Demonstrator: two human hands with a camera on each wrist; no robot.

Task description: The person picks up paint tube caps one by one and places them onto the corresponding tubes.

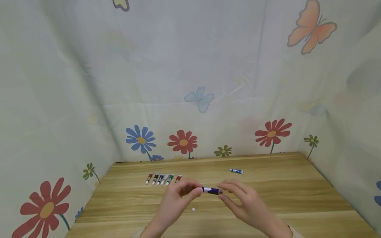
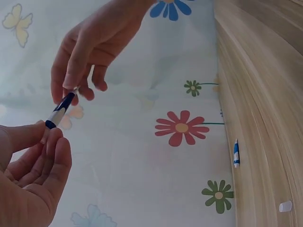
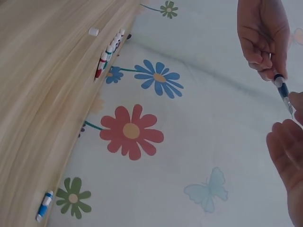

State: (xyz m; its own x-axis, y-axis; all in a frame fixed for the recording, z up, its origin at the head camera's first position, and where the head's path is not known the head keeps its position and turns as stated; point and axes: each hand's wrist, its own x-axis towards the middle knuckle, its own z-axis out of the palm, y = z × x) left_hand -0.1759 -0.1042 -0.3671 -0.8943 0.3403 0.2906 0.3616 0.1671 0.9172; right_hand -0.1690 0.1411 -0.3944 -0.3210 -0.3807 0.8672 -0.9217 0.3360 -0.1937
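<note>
A dark blue-purple paint tube (image 1: 210,190) with a pale band is held level above the table, between both hands. My left hand (image 1: 180,197) pinches one end of it between thumb and fingertips, hiding that end. At the opposite, flattened end, the thumb and index finger of my right hand (image 1: 248,203) grip the tube. The right wrist view shows this silvery end beside the right thumb, with the other right fingers (image 3: 284,142) held out below. A small white cap (image 1: 193,209) stands on the table below the hands, also seen in the left wrist view.
Several paint tubes (image 1: 161,179) in red, green, blue and silver lie in a row on the wooden table (image 1: 125,198), left of the hands. One blue-and-white tube (image 1: 236,171) lies apart at the back right. A flowered curtain (image 1: 226,66) surrounds the table's back and sides.
</note>
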